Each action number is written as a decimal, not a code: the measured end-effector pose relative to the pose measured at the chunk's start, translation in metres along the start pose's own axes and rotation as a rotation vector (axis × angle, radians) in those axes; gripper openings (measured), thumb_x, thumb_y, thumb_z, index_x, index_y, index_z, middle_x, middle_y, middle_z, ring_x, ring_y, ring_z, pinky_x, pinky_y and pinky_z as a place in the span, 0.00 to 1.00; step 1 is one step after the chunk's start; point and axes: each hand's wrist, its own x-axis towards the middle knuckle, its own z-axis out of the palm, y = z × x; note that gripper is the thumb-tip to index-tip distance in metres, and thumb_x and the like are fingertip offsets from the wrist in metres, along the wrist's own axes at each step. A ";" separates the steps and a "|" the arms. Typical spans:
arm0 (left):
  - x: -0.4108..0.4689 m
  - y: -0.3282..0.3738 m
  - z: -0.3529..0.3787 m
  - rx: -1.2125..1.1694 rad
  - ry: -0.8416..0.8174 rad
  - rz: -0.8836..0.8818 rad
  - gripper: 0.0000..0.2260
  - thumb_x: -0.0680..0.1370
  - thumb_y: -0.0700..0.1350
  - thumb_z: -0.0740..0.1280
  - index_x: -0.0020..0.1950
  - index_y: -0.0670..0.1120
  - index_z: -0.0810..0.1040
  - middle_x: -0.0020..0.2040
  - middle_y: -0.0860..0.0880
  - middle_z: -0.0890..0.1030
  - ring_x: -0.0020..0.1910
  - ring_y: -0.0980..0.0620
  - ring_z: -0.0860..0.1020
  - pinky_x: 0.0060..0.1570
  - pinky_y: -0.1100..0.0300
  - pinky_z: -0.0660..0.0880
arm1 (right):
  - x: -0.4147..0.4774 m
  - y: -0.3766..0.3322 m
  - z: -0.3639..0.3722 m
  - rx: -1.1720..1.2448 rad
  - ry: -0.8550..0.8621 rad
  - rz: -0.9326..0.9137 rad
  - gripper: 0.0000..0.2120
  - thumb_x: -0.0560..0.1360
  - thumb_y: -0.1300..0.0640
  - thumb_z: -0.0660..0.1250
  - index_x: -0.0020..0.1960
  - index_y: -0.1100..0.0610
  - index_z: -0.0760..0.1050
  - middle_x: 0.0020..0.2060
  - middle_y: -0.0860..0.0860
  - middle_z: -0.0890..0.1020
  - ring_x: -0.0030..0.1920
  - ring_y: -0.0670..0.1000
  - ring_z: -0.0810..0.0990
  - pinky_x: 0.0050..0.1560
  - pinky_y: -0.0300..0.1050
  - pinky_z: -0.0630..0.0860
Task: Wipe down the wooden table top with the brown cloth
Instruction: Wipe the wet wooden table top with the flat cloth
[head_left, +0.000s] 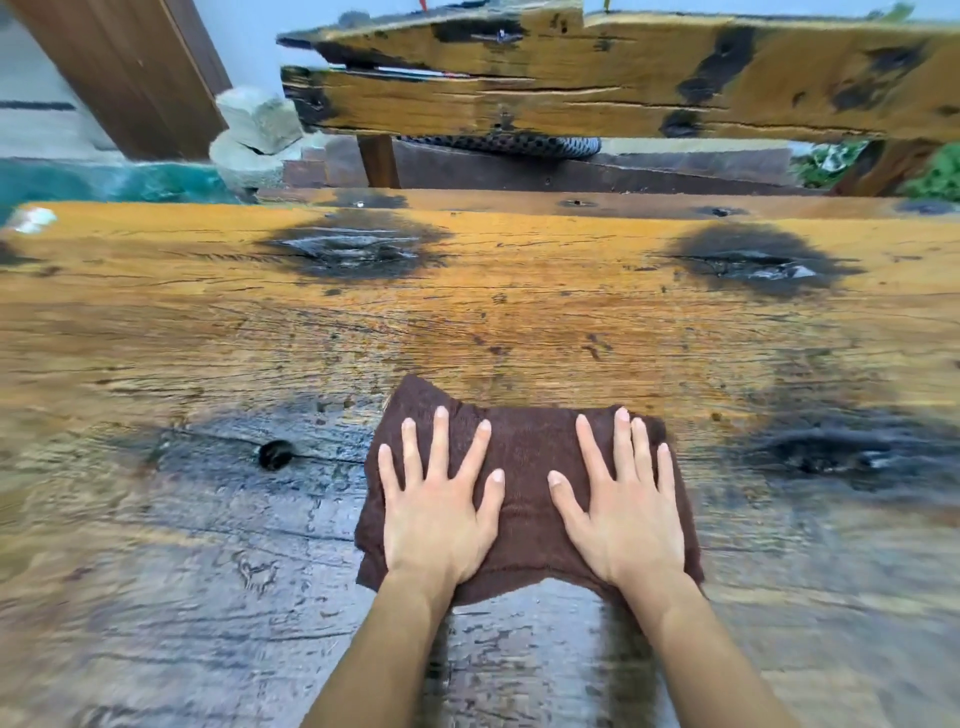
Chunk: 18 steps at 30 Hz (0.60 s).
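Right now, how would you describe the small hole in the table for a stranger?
Start at the wooden table top and find the brown cloth lying on it. Just left of the cloth is the hole: small, round and black, unlike the wide smudged dark patches.

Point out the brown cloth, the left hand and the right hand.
brown cloth (524, 441): head view, bare middle between the hands.
left hand (436, 522): head view, back of the hand.
right hand (626, 522): head view, back of the hand.

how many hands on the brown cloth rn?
2. Left hand flat on the left half of the brown cloth, right hand flat on its right half, over the wooden table top. None hidden.
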 end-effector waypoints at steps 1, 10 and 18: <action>-0.012 -0.002 0.003 -0.006 0.002 0.005 0.27 0.83 0.67 0.45 0.83 0.66 0.50 0.85 0.47 0.50 0.84 0.35 0.47 0.79 0.33 0.44 | -0.012 -0.001 0.004 0.008 0.011 0.004 0.38 0.80 0.29 0.40 0.85 0.43 0.44 0.85 0.57 0.43 0.85 0.57 0.40 0.82 0.60 0.40; -0.129 -0.025 0.010 0.023 0.001 0.025 0.28 0.83 0.65 0.50 0.83 0.61 0.56 0.85 0.45 0.57 0.83 0.34 0.53 0.78 0.31 0.53 | -0.132 -0.021 0.019 -0.002 0.028 0.012 0.36 0.82 0.31 0.46 0.85 0.47 0.53 0.84 0.60 0.51 0.85 0.60 0.48 0.82 0.63 0.48; -0.215 -0.035 0.008 0.017 -0.064 -0.006 0.29 0.83 0.64 0.52 0.83 0.58 0.61 0.84 0.45 0.59 0.82 0.34 0.57 0.77 0.31 0.57 | -0.212 -0.034 0.019 -0.003 -0.018 -0.042 0.36 0.82 0.32 0.49 0.85 0.49 0.55 0.84 0.61 0.54 0.84 0.61 0.52 0.80 0.65 0.53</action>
